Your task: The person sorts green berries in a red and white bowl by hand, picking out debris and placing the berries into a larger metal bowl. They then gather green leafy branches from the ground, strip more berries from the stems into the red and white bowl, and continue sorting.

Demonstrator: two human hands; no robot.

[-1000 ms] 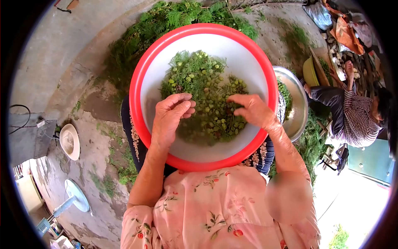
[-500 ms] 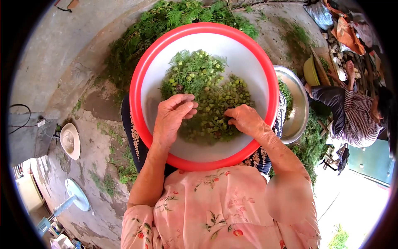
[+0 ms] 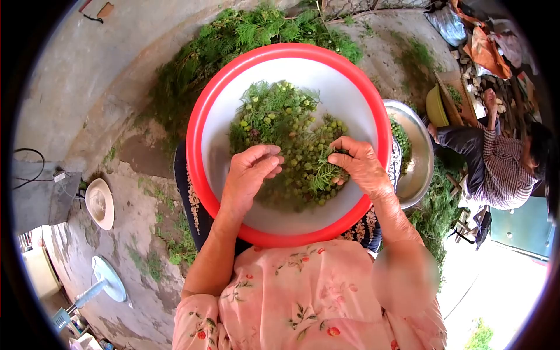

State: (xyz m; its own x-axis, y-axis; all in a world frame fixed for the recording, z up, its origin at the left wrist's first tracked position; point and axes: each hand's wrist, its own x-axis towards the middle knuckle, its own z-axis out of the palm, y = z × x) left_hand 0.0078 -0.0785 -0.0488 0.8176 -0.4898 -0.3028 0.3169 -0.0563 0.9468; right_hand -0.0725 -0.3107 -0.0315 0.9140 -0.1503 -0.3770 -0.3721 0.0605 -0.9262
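Observation:
On my lap a wide white basin (image 3: 224, 105) with a red rim holds a heap of small round green cones (image 3: 309, 131) and feathery conifer sprigs (image 3: 271, 105). My right hand (image 3: 359, 166) is over the basin's right side, thumb and forefinger pinched on a leafy green sprig (image 3: 324, 177) that hangs toward the cones. Left of the heap, my left hand (image 3: 251, 175) is raised above the basin with its fingers curled near the thumb. Whatever may be inside those fingers is hidden.
At the right stands a metal bowl (image 3: 421, 169) with green pieces inside. Conifer branches (image 3: 204, 64) lie behind the basin. Another person (image 3: 507, 163) sits at far right by a yellow container (image 3: 436, 107). A straw hat (image 3: 100, 203) and a fan (image 3: 109, 278) are at left.
My right hand has lifted out of the heap, up and to the right, and now holds a leafy sprig. My left hand stays curled, slightly lower in view. The basin sits slightly lower in view.

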